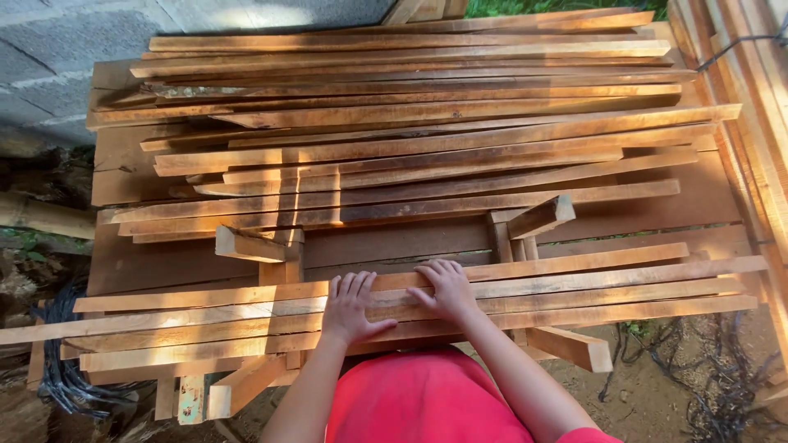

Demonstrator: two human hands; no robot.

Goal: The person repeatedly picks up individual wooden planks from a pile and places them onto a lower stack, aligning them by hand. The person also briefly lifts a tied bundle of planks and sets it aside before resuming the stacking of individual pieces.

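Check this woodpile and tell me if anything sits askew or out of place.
Mostly tidy. The near bundle of slats under the left hand and right hand lies roughly parallel. Two short blocks stand out: one tilts upward at right, another lies skewed at left. The far pile has slats fanned at slight angles.

two hands [349, 308], two stacks of wooden slats [410, 156]
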